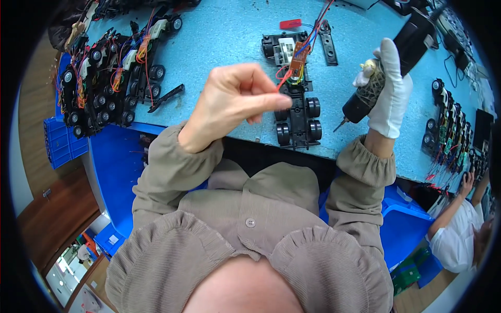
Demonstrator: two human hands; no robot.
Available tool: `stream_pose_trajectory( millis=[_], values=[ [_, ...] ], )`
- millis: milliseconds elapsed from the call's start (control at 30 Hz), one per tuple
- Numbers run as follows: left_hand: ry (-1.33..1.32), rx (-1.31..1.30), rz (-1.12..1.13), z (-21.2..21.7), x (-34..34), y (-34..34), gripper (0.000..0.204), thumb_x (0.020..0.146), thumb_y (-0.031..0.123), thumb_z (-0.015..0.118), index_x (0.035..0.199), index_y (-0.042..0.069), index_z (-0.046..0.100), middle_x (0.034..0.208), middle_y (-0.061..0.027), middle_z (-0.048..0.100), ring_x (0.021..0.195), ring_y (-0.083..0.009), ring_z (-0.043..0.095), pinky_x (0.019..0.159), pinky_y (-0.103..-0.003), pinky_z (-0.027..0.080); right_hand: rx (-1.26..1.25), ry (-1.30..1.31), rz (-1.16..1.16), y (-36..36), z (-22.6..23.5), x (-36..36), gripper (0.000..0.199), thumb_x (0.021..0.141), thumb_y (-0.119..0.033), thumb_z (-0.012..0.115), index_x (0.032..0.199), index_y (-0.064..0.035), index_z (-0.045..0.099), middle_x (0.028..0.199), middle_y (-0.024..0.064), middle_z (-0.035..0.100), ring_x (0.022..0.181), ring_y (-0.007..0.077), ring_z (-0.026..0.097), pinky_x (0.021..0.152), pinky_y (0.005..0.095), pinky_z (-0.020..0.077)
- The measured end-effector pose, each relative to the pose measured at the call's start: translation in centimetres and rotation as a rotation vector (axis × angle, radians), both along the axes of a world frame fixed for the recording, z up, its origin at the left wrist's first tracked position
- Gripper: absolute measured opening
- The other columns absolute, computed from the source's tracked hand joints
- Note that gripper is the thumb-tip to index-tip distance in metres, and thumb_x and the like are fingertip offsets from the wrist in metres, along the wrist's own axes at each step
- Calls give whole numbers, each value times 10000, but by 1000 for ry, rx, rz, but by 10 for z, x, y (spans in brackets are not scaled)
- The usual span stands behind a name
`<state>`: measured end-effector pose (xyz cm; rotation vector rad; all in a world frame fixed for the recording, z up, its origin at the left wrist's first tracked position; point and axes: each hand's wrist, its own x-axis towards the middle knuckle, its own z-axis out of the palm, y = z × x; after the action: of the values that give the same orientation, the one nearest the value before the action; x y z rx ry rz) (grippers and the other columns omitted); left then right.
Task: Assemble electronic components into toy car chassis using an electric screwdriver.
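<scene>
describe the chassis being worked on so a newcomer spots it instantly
On the light-blue worktable, look between the bare left hand and the white-gloved right hand. The black toy-car chassis lies alone there, an orange circuit board above it, unlike the clustered chassis at left.

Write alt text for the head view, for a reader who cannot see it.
Over a blue worktable, the person's bare left hand pinches a red wire leading to a small circuit board above a black toy car chassis, while the white-gloved right hand grips an electric screwdriver. More wired chassis are piled at the left.
</scene>
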<state>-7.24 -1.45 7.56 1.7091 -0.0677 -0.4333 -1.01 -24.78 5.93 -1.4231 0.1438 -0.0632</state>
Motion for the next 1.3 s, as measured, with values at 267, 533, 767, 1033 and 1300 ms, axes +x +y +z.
stream_pose_trajectory(
  millis=[267,533,767,1033,1300],
  values=[
    [522,-358,89,-2,-20,-6,127,787,62,700,851,-22,629,704,-73,630,567,-93,597,530,-190,490,241,-208,-226,-2,-6,-3,323,818,-334,677,810,-28,574,621,68,571,493,139,560,488,266,493],
    [-860,707,181,-33,-12,-42,159,677,48,753,811,54,668,783,-56,617,789,-197,549,682,-296,430,-18,-304,-517,11,-25,-14,402,841,-408,625,870,-18,534,654,77,541,555,156,550,534,295,491],
    [-893,806,219,-35,-9,-51,221,652,11,750,835,70,643,909,-68,587,844,-222,519,710,-321,412,599,-364,-258,19,-39,-24,332,881,-341,575,843,-16,516,653,87,523,566,162,540,531,299,489],
    [-184,55,483,-49,-7,-48,561,796,-38,635,1215,39,270,1005,-130,557,851,-154,598,715,-239,499,313,-289,-5,7,10,-27,232,785,-173,651,863,-3,514,648,125,575,466,162,540,453,286,465],
    [-140,-125,408,-64,0,-36,701,761,-26,648,1267,28,165,1065,-201,514,688,-179,628,625,-259,506,74,254,794,-19,19,-25,283,641,-98,692,826,22,515,616,141,569,397,152,497,401,270,418]
  ],
)
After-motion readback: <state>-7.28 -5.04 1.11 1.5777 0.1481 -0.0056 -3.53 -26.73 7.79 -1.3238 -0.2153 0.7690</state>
